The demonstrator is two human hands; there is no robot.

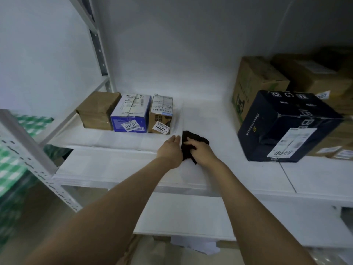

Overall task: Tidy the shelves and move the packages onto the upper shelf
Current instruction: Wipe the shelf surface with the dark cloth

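Note:
A black cloth [188, 143] lies crumpled on the white shelf [118, 165], in the middle. My right hand [202, 151] presses down on it with fingers curled over the fabric. My left hand [171, 149] rests flat beside the cloth, fingers stretched out and touching its left edge. Three small packages stand in a row at the back left: a plain brown box [98, 110], a blue-and-white box [130, 113] and a small labelled carton [160, 114].
A large dark navy box [286, 125] sits tilted on the right, in front of several brown cartons [256, 83]. A grey perforated shelf post [28, 155] stands at the left. Another white shelf [183, 215] runs below, with white paper [194, 245] under it.

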